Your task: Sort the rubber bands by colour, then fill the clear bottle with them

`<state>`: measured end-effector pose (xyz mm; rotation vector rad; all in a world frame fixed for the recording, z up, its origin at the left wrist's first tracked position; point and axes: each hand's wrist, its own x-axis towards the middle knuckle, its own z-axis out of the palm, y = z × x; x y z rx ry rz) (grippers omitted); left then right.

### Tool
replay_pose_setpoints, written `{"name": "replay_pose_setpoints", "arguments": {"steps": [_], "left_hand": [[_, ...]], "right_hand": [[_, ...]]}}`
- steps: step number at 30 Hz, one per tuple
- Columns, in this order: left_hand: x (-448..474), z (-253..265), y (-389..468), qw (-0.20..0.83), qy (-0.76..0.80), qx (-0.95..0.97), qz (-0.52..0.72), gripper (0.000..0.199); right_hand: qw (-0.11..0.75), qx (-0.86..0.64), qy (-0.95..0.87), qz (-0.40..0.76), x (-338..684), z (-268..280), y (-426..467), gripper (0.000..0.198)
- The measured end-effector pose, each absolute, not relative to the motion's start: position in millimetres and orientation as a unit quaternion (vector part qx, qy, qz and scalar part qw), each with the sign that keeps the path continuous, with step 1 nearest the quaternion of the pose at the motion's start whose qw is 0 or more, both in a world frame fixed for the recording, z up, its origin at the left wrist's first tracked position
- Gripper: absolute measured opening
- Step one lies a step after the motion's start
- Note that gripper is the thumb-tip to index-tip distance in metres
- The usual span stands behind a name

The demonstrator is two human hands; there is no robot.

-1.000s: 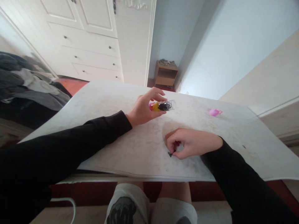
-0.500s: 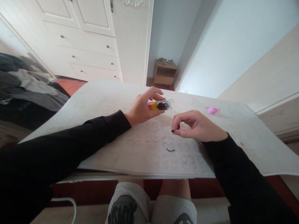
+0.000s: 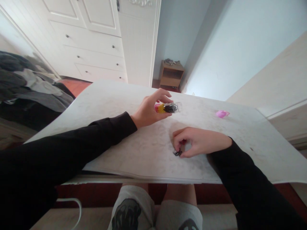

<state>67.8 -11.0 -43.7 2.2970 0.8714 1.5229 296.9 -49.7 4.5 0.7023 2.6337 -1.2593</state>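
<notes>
My left hand (image 3: 150,110) is wrapped around a small clear bottle (image 3: 168,108), held sideways above the table with its open-looking end pointing right. Yellow and pink show on the bottle near my palm, and a mass of black bands fills the part towards its mouth. Lower down, my right hand (image 3: 195,140) has its thumb and index fingertips closed on thin black hair ties (image 3: 177,153) at the tabletop. Exactly how many strands lie between the fingertips is hard to see. To the right lies a pink, rounded cap-like piece (image 3: 222,114), touched by neither hand.
Both hands are over a white, smudged table (image 3: 134,159), whose front edge runs just above my knees. A small dark speck (image 3: 251,149) lies on its right side. Beyond stand a white cabinet (image 3: 100,48) and a small wooden nightstand (image 3: 171,74). Clothes (image 3: 31,83) are heaped at left.
My right hand has moved down towards me, bringing the black piece in its fingertips to the black band lying on the table. My left hand keeps holding the bottle.
</notes>
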Motion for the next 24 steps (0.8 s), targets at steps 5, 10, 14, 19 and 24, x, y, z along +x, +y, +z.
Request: {"name": "replay_pose_setpoints", "arguments": {"steps": [5, 10, 14, 19, 24], "left_hand": [[67.7, -43.7, -11.2, 0.124, 0.314, 0.789, 0.513, 0.046], [67.5, -45.5, -10.3, 0.133, 0.295, 0.785, 0.528, 0.048], [67.5, -46.2, -10.5, 0.139, 0.297, 0.789, 0.519, 0.047], [67.0, -45.1, -11.0, 0.149, 0.288, 0.796, 0.511, 0.047], [66.7, -45.3, -11.1, 0.151, 0.259, 0.810, 0.504, 0.048]], "right_hand": [[0.048, 0.219, 0.878, -0.424, 295.7, 6.4, -52.3, 0.014], [-0.196, 0.239, 0.874, -0.376, 300.9, 7.4, -46.0, 0.008], [-0.466, 0.356, 0.770, -0.251, 304.5, -2.8, -32.8, 0.007], [-0.455, 0.395, 0.778, -0.179, 301.4, -10.1, -29.8, 0.007], [-0.445, 0.373, 0.803, -0.134, 297.2, -10.4, -32.3, 0.004]]}}
